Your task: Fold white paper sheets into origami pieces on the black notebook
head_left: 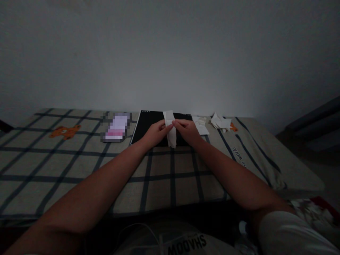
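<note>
Between my two hands a narrow strip of folded white paper (172, 136) is held over a black flat board or notebook cover (148, 124). My left hand (156, 132) pinches the strip's left edge with thumb and fingers. From the other side, my right hand (189, 130) grips the strip near its middle, the fingertips of both hands close together. The strip's upper end sticks up beyond the fingers and its lower end hangs toward me. Right of the board lie flat white paper pieces (203, 129), partly behind my right hand.
A phone with a lit, blurred screen (117, 126) lies left of the board. Crumpled or folded white paper (221, 122) sits farther right. A checked cloth (170, 177) covers the table, which meets a plain wall (170, 53). Crumpled white material (310, 216) is at lower right.
</note>
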Action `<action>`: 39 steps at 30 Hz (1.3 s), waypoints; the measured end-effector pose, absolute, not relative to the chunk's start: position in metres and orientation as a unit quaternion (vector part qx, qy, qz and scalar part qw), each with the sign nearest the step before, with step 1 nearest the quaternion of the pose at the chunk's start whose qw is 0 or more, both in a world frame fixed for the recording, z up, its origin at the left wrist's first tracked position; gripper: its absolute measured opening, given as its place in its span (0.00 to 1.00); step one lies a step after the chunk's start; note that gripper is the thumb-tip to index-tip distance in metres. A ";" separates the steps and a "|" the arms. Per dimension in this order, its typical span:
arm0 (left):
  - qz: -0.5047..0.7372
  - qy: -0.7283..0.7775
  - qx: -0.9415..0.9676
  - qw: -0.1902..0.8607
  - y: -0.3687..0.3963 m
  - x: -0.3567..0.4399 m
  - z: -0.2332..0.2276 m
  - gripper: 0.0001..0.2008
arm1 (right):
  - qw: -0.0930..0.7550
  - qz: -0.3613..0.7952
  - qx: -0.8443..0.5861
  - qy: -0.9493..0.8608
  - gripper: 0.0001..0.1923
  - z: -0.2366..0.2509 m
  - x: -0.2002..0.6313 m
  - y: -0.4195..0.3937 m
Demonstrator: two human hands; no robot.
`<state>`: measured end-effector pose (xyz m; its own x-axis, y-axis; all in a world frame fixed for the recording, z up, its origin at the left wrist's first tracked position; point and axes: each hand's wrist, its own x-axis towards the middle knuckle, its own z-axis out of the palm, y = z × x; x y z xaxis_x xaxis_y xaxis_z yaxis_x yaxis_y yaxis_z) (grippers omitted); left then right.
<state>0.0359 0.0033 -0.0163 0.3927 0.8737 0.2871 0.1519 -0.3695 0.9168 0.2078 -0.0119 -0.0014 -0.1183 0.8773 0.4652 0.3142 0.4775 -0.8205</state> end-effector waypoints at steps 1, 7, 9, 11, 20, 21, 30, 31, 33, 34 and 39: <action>0.418 0.361 0.712 0.434 0.004 0.036 -0.016 0.20 | 0.502 0.280 -0.433 -0.695 0.13 -0.001 0.208 -0.012; 0.403 0.365 0.663 0.514 0.004 0.036 -0.013 0.20 | 0.513 0.350 -0.461 -0.634 0.15 -0.001 0.207 -0.008; 0.407 0.367 0.635 0.544 0.003 0.037 -0.012 0.20 | 0.521 0.365 -0.455 -0.622 0.15 -0.001 0.208 -0.006; 0.414 0.369 0.608 0.569 0.001 0.037 -0.010 0.20 | 0.529 0.371 -0.450 -0.616 0.15 -0.001 0.208 -0.004; 0.401 0.331 0.597 0.612 0.000 0.037 -0.007 0.23 | 0.530 0.415 -0.458 -0.581 0.17 -0.004 0.209 0.000; 0.397 0.327 0.601 0.612 0.000 0.037 -0.008 0.23 | 0.532 0.418 -0.460 -0.575 0.17 -0.004 0.209 0.001; 0.364 0.322 0.640 0.595 -0.004 0.037 -0.006 0.19 | 0.542 0.407 -0.464 -0.571 0.15 0.001 0.211 -0.001; 0.360 0.321 0.649 0.589 -0.004 0.037 -0.006 0.19 | 0.540 0.404 -0.461 -0.577 0.15 0.001 0.212 -0.001; 0.362 0.319 0.665 0.570 -0.003 0.038 -0.007 0.20 | 0.538 0.398 -0.457 -0.586 0.15 0.000 0.212 0.000; 0.374 0.321 0.669 0.557 -0.002 0.039 -0.007 0.20 | 0.539 0.395 -0.456 -0.588 0.15 0.000 0.212 0.000; 0.501 0.366 0.659 0.424 -0.002 0.039 -0.002 0.24 | 0.543 0.375 -0.476 -0.581 0.15 0.004 0.211 -0.003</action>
<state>0.0392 -0.0016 -0.0019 0.2297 0.9083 0.3496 0.0584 -0.3714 0.9266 0.2111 -0.0026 0.0036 0.0433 0.9606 0.2744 0.1454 0.2656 -0.9530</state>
